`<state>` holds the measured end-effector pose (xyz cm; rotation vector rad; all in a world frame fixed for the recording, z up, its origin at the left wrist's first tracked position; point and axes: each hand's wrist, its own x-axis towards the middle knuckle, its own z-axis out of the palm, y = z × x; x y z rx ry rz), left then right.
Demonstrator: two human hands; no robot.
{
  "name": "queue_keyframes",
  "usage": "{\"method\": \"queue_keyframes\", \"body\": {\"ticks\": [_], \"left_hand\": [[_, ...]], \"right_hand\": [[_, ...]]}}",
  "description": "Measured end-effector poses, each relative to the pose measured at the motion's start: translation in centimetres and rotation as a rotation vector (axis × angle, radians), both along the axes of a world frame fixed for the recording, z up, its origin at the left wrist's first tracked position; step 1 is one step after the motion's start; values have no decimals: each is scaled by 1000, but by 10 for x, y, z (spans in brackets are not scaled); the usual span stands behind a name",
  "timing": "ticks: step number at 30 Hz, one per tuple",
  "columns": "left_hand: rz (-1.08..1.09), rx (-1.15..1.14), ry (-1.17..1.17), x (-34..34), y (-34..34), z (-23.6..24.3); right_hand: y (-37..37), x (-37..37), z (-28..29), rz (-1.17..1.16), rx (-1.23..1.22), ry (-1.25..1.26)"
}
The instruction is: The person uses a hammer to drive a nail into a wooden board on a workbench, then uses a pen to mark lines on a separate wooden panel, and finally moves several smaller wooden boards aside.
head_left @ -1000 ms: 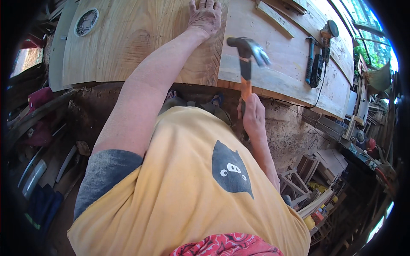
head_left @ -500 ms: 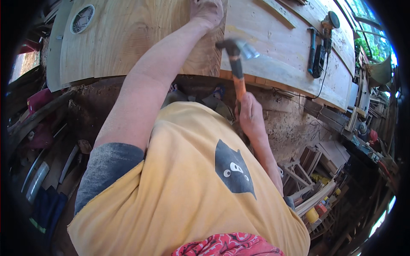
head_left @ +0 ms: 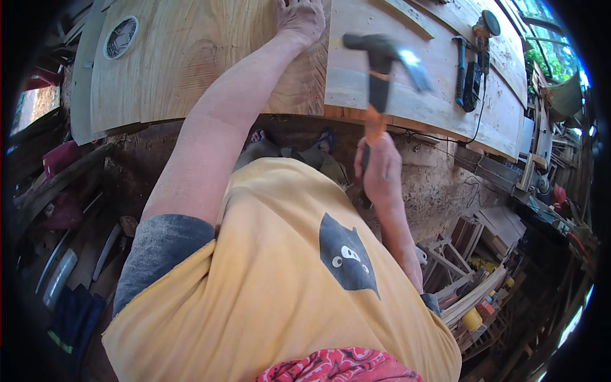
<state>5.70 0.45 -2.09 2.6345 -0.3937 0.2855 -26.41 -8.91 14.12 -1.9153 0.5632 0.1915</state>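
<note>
Your right hand (head_left: 383,167) is closed around the handle of a hammer (head_left: 378,95), which extends forward from the fist. Its handle is banded orange and black; the head, slightly blurred, is dark on the left and curves to a bright metallic end on the right. Your left hand (head_left: 302,20) rests back upward on a grained wooden board (head_left: 172,70); its fingertips are cut off, so its opening and any hold cannot be told. Beyond your right hand, rightward, lies a teal-and-black tool (head_left: 459,73).
</note>
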Motion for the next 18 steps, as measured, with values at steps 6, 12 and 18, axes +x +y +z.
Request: {"method": "queue_keyframes", "body": {"ticks": [6,12,18], "left_hand": [[-2,10,-3,1,-3,8],[-29,12,66,-4,0,16],[18,37,-101,5,0,4]], "right_hand": [[-18,-36,-37,219,-310,-156],[-19,-14,-29,224,-306,115],[-24,-38,-66,289,-489,214]]}}
